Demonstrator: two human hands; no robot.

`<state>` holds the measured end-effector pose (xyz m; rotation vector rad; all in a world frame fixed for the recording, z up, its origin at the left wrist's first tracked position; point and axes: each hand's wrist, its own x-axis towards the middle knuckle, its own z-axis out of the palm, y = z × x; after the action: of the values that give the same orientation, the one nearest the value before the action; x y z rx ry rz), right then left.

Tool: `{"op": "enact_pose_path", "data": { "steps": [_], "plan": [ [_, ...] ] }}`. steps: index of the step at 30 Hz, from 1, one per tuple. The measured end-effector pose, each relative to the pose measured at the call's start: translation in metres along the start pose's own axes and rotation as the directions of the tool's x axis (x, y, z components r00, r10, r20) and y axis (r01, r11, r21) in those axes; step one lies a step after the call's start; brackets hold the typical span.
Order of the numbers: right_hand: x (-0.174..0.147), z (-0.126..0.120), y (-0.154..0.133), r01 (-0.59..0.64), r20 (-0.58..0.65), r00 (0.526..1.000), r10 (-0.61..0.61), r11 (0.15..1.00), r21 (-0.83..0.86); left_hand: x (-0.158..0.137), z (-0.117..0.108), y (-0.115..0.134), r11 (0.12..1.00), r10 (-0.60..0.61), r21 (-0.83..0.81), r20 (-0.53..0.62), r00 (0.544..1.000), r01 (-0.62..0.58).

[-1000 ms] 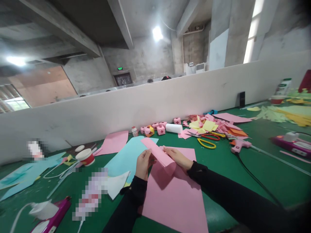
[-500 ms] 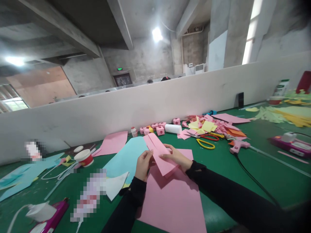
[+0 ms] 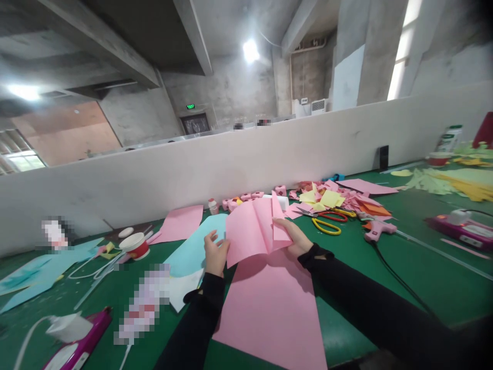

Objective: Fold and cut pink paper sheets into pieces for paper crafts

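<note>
Nearest, a flat pink sheet (image 3: 275,313) lay on the green tabletop (image 3: 435,282), with no fold visible in it, and left of it a white plug (image 3: 71,328) sat in a purple power strip (image 3: 94,336). Above the flat sheet, the creased paper (image 3: 248,226) stood spread between the hands. The right hand (image 3: 295,240) grasped its folded right side; the left hand (image 3: 215,255) was slack, its fingers parted and its thumb by the left edge, though whether it touched I could not tell. Judging by the creases, some folding was done: lengthwise lines and a narrow flap showed, but the paper stood partly unfolded, with nothing yet closed up and the flat sheet yet to be worked.

Farther left, a red-and-white paper cup (image 3: 136,247) stood upright, its contents unclear. To the right lay yellow-handled scissors (image 3: 326,227) and a pink glue gun (image 3: 373,234), neither in use. Beyond, small pink boxes (image 3: 256,195), seemingly finished pieces, were partly hidden behind the creased paper. A small bottle (image 3: 213,206) stood near them, close to the pale partition (image 3: 231,164). At far right were another cup (image 3: 440,160) and a green-capped bottle (image 3: 449,139); I couldn't see inside either.
</note>
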<state>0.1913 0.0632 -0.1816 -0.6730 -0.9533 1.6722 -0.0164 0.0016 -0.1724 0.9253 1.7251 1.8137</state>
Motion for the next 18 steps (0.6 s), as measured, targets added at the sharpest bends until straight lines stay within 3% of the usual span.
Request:
{"op": "enact_pose_path", "data": {
  "steps": [3, 5, 7, 11, 14, 18],
  "plan": [
    [-0.002, 0.004, -0.006, -0.090, -0.019, 0.995, 0.095, 0.978, 0.186, -0.003, 0.000, 0.004, 0.981, 0.161, 0.099, 0.049, 0.986, -0.165],
    [-0.004, 0.010, -0.011, -0.150, -0.029, 0.985, 0.173, 0.915, 0.373, -0.009, 0.003, 0.005, 0.935, 0.278, 0.178, 0.164, 0.946, -0.306],
    [-0.007, 0.015, -0.014, -0.168, -0.018, 0.978, 0.208, 0.838, 0.519, -0.017, 0.007, 0.003, 0.898, 0.322, 0.215, 0.274, 0.906, -0.384],
    [-0.013, 0.023, -0.017, -0.213, 0.104, 0.977, 0.188, 0.790, 0.575, -0.028, 0.016, -0.004, 0.923, 0.234, 0.195, 0.403, 0.885, -0.333],
    [-0.021, 0.028, -0.020, -0.195, 0.179, 0.977, 0.119, 0.839, 0.507, -0.034, 0.021, -0.008, 0.951, 0.177, 0.155, 0.440, 0.881, -0.268],
    [-0.030, 0.032, -0.028, -0.154, 0.176, 0.979, 0.100, 0.932, 0.328, -0.039, 0.024, -0.007, 0.991, 0.102, 0.023, 0.486, 0.868, -0.129]
  ]
}}
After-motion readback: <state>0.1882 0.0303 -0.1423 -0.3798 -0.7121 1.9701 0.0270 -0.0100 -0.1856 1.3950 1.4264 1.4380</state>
